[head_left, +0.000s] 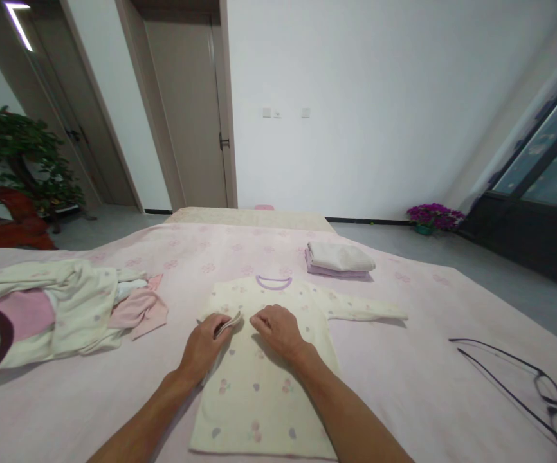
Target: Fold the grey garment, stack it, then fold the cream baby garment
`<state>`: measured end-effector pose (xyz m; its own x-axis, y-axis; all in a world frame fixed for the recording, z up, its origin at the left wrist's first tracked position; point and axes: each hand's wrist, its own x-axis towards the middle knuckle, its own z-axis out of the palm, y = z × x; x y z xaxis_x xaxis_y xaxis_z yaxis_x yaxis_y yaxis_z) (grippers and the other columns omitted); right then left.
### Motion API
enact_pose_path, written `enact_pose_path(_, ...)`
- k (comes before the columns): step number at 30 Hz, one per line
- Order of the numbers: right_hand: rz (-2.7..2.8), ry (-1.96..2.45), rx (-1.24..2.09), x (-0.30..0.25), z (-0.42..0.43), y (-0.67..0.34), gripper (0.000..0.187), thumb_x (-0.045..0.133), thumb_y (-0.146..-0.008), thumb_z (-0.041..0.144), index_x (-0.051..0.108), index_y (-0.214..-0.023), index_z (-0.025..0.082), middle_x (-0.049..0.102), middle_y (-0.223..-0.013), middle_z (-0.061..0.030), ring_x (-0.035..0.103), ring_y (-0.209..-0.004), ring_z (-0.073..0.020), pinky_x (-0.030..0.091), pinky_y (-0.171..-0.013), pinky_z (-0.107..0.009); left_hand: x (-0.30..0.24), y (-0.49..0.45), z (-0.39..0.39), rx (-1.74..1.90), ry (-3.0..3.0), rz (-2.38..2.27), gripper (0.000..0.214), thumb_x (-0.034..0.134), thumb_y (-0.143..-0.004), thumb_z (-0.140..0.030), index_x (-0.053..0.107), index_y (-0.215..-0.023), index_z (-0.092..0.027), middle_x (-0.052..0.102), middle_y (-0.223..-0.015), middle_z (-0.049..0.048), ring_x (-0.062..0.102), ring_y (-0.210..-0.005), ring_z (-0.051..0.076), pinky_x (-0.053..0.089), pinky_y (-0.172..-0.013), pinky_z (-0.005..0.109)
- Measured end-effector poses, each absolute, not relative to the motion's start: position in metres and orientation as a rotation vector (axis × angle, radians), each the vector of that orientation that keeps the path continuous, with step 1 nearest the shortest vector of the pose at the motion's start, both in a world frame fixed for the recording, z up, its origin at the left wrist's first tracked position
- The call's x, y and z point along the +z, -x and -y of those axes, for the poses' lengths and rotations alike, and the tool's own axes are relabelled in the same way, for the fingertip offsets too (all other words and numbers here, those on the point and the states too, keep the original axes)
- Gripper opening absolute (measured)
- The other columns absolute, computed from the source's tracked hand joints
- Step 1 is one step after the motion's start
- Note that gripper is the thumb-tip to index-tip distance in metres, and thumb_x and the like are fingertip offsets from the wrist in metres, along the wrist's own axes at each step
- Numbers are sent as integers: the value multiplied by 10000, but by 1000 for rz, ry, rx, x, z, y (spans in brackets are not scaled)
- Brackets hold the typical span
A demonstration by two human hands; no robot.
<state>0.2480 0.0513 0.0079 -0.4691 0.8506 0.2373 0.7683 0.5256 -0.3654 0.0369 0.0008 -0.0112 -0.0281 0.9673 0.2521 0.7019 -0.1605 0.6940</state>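
Note:
A small cream shirt with a purple collar and flower print lies flat on the pink bedspread, front down toward me. Its left sleeve is folded in over the chest, and my left hand pinches that sleeve's cuff. My right hand rests palm down on the shirt's chest, fingers together, just right of the left hand. The shirt's right sleeve stretches out to the right, flat on the bed.
A heap of cream and pink clothes lies at the left. A folded stack of garments sits beyond the shirt. Dark-framed glasses lie at the right. A potted plant, doors and a flower pot stand past the bed.

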Motion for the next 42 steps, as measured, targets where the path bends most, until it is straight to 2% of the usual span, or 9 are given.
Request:
enact_pose_path(4,2364,1335,423,16,-43,-235,458,394,-991,531,737,-901,242,726,-883,-33,583,-814,-165,326,-691,-278,-15,-37,2,1117,-1873,-1640,270,536,-902,-415,686,-1003,-214,705,-974,38,634,-903,195,471,-814,282)
enact_pose_path(7,2299,1432,561,18,-41,-227,419,474,-942,537,725,-821,224,701,-785,-28,558,-722,-151,294,-623,-268,-17,-42,5,1107,-1860,-1517,284,530,-913,-418,694,-1022,-213,711,-985,43,642,-904,191,486,-819,281)
enact_pose_path(10,2135,1531,749,12,-44,-223,327,556,-874,439,651,-680,194,611,-638,6,484,-603,-119,259,-568,-253,-14,-47,8,1042,-1849,-1417,307,558,-897,-417,701,-1086,-221,721,-1047,51,652,-958,203,494,-871,301)
enact_pose_path(13,1873,1439,925,1,-51,-224,233,542,-819,307,554,-622,183,537,-600,31,445,-582,-107,273,-554,-237,-4,-46,13,1028,-1797,-1357,352,572,-881,-406,692,-1157,-224,711,-1133,70,648,-1029,222,493,-911,323)
enact_pose_path(17,1272,1202,1222,-9,-66,-235,151,504,-789,296,499,-676,196,515,-623,41,461,-575,-108,345,-532,-217,13,-35,27,1025,-1770,-1565,324,531,-889,-421,702,-1068,-212,717,-1043,79,660,-904,214,494,-803,314)
enact_pose_path(21,828,1111,1394,-7,-78,-249,107,581,-740,288,506,-755,214,550,-664,52,503,-586,-107,382,-497,-193,23,-22,47,694,-1789,-1854,328,535,-861,-409,628,-1118,-227,701,-925,32,640,-798,185,442,-723,283)
enact_pose_path(27,670,1036,1657,8,-86,-268,294,707,-737,406,581,-914,207,639,-754,13,557,-595,-119,331,-397,-169,26,-24,73,315,-1812,-1857,445,568,-816,-397,559,-1244,-275,683,-907,1,631,-821,189,368,-686,256)
enact_pose_path(32,877,978,1578,29,-84,-280,430,801,-620,320,616,-992,210,646,-838,21,561,-669,-100,408,-485,-161,19,-35,78,440,-1769,-1814,517,560,-803,-364,532,-1312,-277,668,-839,9,620,-796,212,378,-692,265)
enact_pose_path(42,946,947,1149,71,-83,-293,366,699,-664,406,641,-943,176,532,-666,56,413,-541,-80,310,-453,-191,7,-70,74,664,-1800,-1494,461,632,-733,-274,664,-1192,-292,683,-807,5,602,-728,186,433,-677,261)
